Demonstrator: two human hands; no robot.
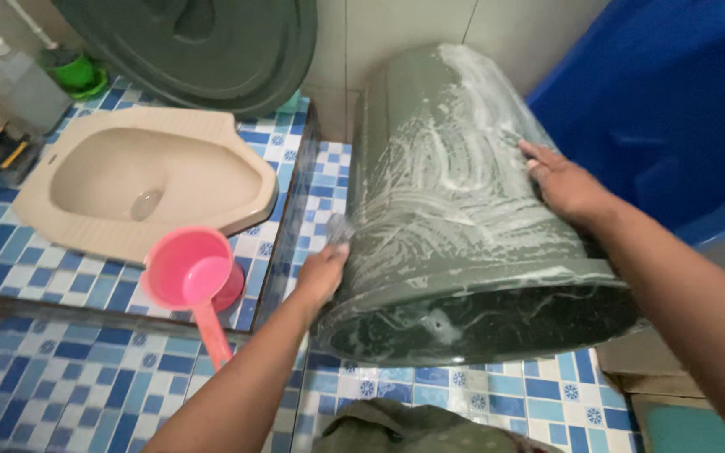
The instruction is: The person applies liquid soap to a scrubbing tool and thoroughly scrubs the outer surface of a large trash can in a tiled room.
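Note:
A large dark green plastic bin lies tilted on its side on the blue-and-white tiled floor, its open rim toward me. White soap foam streaks its outer wall. My left hand presses a small grey scrubber against the bin's left side near the rim. My right hand lies flat with fingers spread on the bin's upper right side, steadying it.
A beige squat toilet sits on a raised tiled step at left. A pink dipper rests on the step's edge. The green bin lid leans on the back wall. A blue tub stands at right. Bottles and a brush occupy the far left corner.

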